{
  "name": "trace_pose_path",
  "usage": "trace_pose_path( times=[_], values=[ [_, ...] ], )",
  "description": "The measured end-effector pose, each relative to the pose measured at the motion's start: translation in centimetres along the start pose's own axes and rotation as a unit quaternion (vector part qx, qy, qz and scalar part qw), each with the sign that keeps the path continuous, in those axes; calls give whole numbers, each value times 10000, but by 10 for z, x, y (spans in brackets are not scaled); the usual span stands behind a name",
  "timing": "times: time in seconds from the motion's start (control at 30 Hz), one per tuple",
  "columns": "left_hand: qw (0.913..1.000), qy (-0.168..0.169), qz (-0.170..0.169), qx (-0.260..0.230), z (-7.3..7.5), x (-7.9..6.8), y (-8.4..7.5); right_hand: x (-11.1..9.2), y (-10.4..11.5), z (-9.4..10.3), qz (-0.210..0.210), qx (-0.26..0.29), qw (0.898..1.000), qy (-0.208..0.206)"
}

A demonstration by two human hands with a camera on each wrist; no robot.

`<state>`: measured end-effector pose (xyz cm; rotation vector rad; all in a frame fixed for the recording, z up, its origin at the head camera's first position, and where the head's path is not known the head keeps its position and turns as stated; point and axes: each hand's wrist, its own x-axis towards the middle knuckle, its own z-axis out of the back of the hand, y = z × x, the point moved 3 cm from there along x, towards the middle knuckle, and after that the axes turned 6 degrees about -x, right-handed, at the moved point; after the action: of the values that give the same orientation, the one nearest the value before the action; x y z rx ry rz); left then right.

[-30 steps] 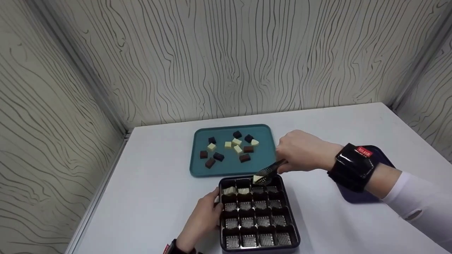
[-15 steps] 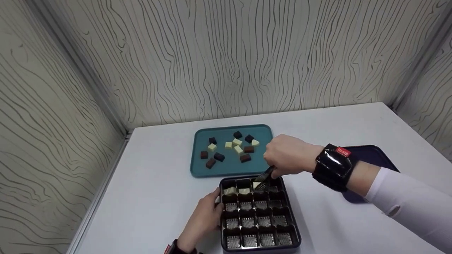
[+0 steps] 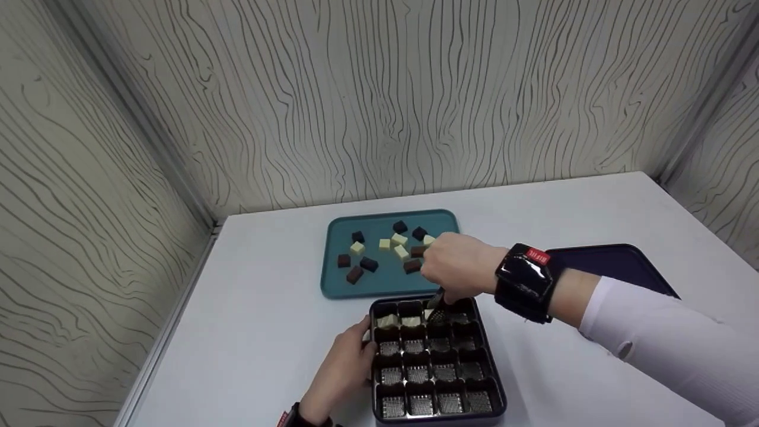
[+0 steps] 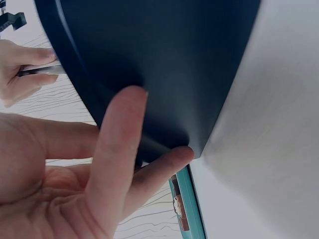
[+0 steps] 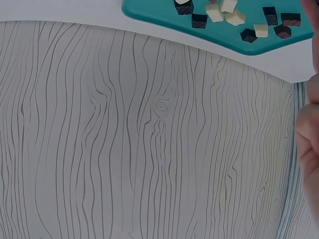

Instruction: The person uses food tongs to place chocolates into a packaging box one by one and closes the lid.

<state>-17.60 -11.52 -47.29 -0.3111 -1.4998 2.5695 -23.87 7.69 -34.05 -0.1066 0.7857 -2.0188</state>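
Our right hand (image 3: 459,265) grips black tongs (image 3: 437,315) over the compartment box (image 3: 417,373).
Their tips reach a white piece (image 3: 429,312) in the far row, third compartment from left; we cannot tell whether they pinch it. Our left hand (image 3: 345,360) lays extended fingers against the box's left side. Farther off, the teal tray (image 3: 385,286) bears brown and white pieces (image 3: 369,264).

Counter (image 3: 267,284): compartmented box (image 3: 418,375) at near side, blocks (image 3: 388,321) in far row's left compartments, tongs (image 3: 437,316) just right. Tray (image 3: 379,286) — just behind box, loose blocks (image 3: 401,252) on it. Second tray (image 3: 611,261) — right, partly behind sleeve (image 3: 658,332).
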Motion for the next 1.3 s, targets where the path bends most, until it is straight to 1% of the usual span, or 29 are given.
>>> trace_pose_path(
  times=[0.07, 0.17, 0.37, 0.57, 0.8, 0.93, 1.0, 1.17, 1.23, 1.3],
  values=[
    [10000, -7, 31, -15, 0, 0, 0, 5, 3, 1, 38, -167, 9998, 45],
    [10000, -39, -18, 39, 0, 0, 0, 11, 8, 1, 107, -332, 9993, 118],
    [10000, -23, -43, 63, 0, -1, -1, 19, 15, -3, 213, -678, 9972, 241],
    [9998, -52, -184, 50, -1, -1, -1, 20, 17, -8, 201, -715, 9972, 113],
    [9998, -74, -153, 63, 0, -1, 0, 21, 18, -7, 198, -798, 9966, 34],
    [9999, -38, -125, 102, 0, -1, 0, 16, 17, -6, 186, -885, 9959, -54],
    [9999, -13, -97, 110, 0, -1, 0, 13, 15, -5, 154, -833, 9964, -89],
    [9999, -42, -89, 116, 0, 0, -1, -2, 3, 2, -92, -421, 9989, -171],
    [9999, -53, -90, 102, 0, -1, -1, -11, -2, 5, -205, -265, 9990, -291],
    [9999, -38, -85, 93, 0, -1, -1, -22, -8, 6, -320, -26, 9982, -506]
  ],
)
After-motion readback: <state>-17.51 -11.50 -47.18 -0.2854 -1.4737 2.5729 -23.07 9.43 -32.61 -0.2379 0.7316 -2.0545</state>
